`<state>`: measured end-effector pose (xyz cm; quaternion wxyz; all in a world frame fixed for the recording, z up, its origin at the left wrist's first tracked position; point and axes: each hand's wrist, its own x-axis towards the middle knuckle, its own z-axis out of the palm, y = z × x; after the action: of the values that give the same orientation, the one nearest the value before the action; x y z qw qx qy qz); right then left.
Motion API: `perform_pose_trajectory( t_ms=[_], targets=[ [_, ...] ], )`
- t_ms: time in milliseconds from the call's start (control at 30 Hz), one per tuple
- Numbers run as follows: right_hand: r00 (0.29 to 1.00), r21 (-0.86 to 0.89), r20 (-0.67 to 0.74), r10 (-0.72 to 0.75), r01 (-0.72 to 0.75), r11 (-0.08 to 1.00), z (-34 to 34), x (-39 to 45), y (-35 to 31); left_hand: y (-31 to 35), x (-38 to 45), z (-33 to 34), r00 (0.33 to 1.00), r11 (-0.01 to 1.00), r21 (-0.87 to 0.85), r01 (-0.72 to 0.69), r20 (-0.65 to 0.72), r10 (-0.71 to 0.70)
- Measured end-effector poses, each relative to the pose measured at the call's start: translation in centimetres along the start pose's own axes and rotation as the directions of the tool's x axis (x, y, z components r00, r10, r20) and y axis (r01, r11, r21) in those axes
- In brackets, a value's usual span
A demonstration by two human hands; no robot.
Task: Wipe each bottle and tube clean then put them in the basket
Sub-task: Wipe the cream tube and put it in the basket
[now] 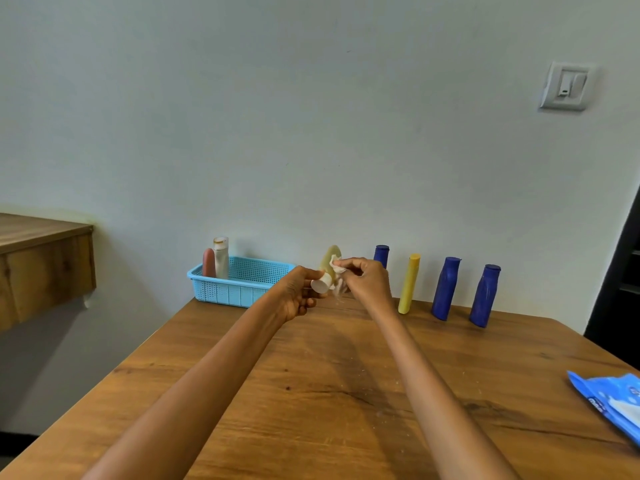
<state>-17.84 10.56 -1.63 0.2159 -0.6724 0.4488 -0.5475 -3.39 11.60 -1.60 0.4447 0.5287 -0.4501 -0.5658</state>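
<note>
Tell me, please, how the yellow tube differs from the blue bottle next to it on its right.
Colour: the yellow tube is yellow, the blue bottle dark blue.
Shape: the tube is slim and straight; the bottle is wider, with a curved body and a narrower top.
Height: their tops and bases sit at slightly different levels, so I cannot tell which is taller.
Both stand upright on the table near the wall, outside the basket, not touching each other.

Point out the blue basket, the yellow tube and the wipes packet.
blue basket [228, 293]: head view, on its front wall.
yellow tube [409, 284]: head view, middle of its body.
wipes packet [611, 403]: head view, on its blue wrapper.
</note>
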Motion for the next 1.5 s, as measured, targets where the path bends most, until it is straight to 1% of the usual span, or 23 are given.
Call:
perform_pose_trajectory(
  t_ms=[67,100,200,233,267,367,433,500,567,633,700,833,867,900,1000,1067,1133,1167,1233,1333,1367,1467,1500],
  targets=[
    [0.998,0.107,0.026,0.058,-0.06,0.992,-0.4,-0.1,-0.2,-0.1,0.0,0.0,0.999,0.999,0.036,-0.028,-0.037,0.029],
    [0.997,0.153,-0.012,0.071,-0.068,0.986,-0.6,-0.1,-0.2,-0.1,0.0,0.2,0.997,0.997,0.064,-0.049,-0.055,0.052],
    [0.962,0.215,-0.244,0.125,-0.072,0.974,-0.9,0.7,0.4,-0.3,0.0,0.8,0.995,0.992,0.099,-0.077,-0.056,0.083],
    [0.945,0.187,-0.298,0.132,-0.078,0.979,-1.2,1.0,0.7,-0.3,-0.1,1.0,0.997,0.993,0.098,-0.07,-0.035,0.074],
    [0.942,0.141,-0.312,0.125,-0.084,0.986,-1.3,1.3,1.0,-0.4,-0.2,1.1,0.998,0.993,0.102,-0.063,-0.011,0.064],
    [0.978,-0.001,-0.198,0.07,-0.071,0.997,-1.3,1.2,1.0,-0.3,-0.7,1.8,0.996,0.988,0.12,-0.093,0.028,0.09],
    [0.994,-0.1,-0.108,-0.001,-0.01,0.995,-0.9,1.0,0.8,-0.3,-0.8,2.1,0.99,0.978,0.153,-0.141,-0.008,0.144],
    [0.992,-0.145,-0.106,-0.071,0.055,0.988,-0.6,0.8,0.6,-0.3,-0.6,2.1,0.982,0.971,0.169,-0.169,-0.056,0.181],
    [0.983,-0.14,-0.124,-0.136,0.119,0.983,-0.3,0.6,0.5,-0.4,-0.5,1.8,0.979,0.975,0.141,-0.171,-0.085,0.184],
    [0.98,-0.168,-0.087,-0.178,0.162,0.972,0.1,0.0,0.5,-0.6,-0.2,1.4,0.973,0.974,0.136,-0.181,-0.121,0.198],
    [0.987,-0.164,-0.062,-0.148,0.137,0.977,0.4,-0.6,0.4,-0.9,0.0,1.1,0.964,0.969,0.139,-0.204,-0.146,0.224],
    [0.997,-0.117,0.074,0.007,0.002,0.993,0.4,-0.8,0.0,-1.7,0.4,0.3,0.939,0.953,0.176,-0.248,-0.199,0.282],
    [0.996,-0.098,0.083,0.033,-0.024,0.995,0.4,-0.8,0.0,-1.7,0.4,0.3,0.931,0.946,0.191,-0.263,-0.207,0.301],
    [0.997,-0.061,0.059,0.039,-0.035,0.998,0.4,-0.8,-0.1,-1.7,0.4,0.3,0.922,0.938,0.21,-0.276,-0.218,0.32],
    [0.989,0.089,-0.132,0.064,-0.053,0.995,0.1,-0.5,-0.1,-1.3,0.5,0.6,0.896,0.921,0.251,-0.299,-0.259,0.362],
    [0.975,0.166,-0.184,0.121,-0.091,0.982,-0.5,0.0,0.2,-1.2,0.5,0.7,0.885,0.909,0.265,-0.321,-0.258,0.388],
    [0.974,0.135,-0.189,0.124,-0.099,0.986,-0.8,0.2,0.7,-1.2,0.6,0.9,0.871,0.895,0.297,-0.333,-0.267,0.413],
    [0.975,0.091,-0.203,0.087,-0.07,0.993,-0.6,0.0,0.6,-1.3,0.6,1.1,0.864,0.89,0.299,-0.343,-0.271,0.424],
    [0.97,0.033,-0.243,-0.001,0.01,0.999,0.6,-0.7,0.2,-1.3,0.3,1.5,0.86,0.894,0.259,-0.366,-0.272,0.431],
    [0.964,0.02,-0.25,-0.088,0.096,0.995,2.3,-1.3,-0.3,-1.2,0.2,1.4,0.878,0.917,0.159,-0.366,-0.269,0.397],
    [0.971,0.019,-0.221,-0.087,0.093,0.995,2.3,-1.3,-0.6,-1.1,0.2,1.2,0.888,0.927,0.11,-0.358,-0.265,0.374],
    [0.999,-0.003,-0.026,-0.03,0.03,1.0,1.2,-0.9,-0.9,-1.0,0.1,0.6,0.917,0.945,-0.033,-0.326,-0.253,0.307],
    [1.0,-0.005,0.014,-0.008,0.008,1.0,0.9,-0.8,-0.9,-1.0,0.0,0.6,0.925,0.946,-0.066,-0.317,-0.24,0.293]
  ],
)
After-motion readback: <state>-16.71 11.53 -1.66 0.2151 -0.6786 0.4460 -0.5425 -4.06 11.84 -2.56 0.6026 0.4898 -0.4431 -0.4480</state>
